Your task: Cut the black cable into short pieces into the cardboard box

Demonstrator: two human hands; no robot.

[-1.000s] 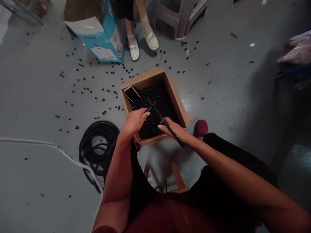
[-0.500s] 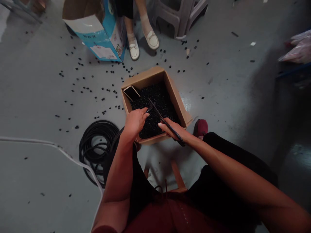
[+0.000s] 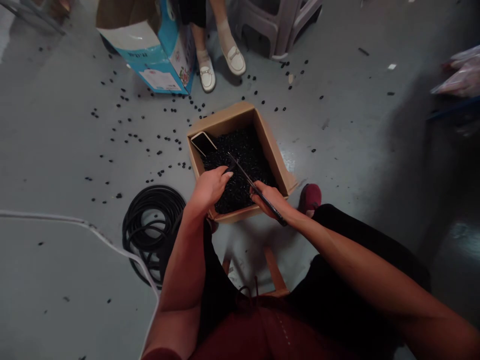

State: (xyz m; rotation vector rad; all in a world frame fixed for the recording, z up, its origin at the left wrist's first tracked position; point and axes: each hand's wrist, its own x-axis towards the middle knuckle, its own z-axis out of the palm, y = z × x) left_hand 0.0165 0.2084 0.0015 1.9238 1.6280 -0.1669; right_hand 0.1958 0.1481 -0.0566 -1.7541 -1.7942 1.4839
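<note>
My left hand (image 3: 210, 186) is closed over the near left part of an open cardboard box (image 3: 276, 152), pinching the end of a black hose (image 3: 231, 167). My right hand (image 3: 267, 195) is wrapped around the dark handles of scissors (image 3: 244, 173). Their long blades point away to the upper left, close to the hose end; whether they touch it I cannot tell. Beneath both hands, many small black cut pieces (image 3: 245, 145) fill the box bottom. A phone-like dark slab with a pale edge (image 3: 203, 143) leans in the box's far left corner.
Coiled black hose (image 3: 131, 215) lies on the floor at left, beside a pale cable (image 3: 108, 242). Small black rings are scattered around. Beyond the box are another person's white shoes (image 3: 207, 76), a blue-and-white carton (image 3: 159, 77) and a plastic stool (image 3: 281, 30).
My right hand's fingers have drawn in closer around the scissors' handles, and the blades look more closed. The left hand has barely shifted and remains near the blades.
</note>
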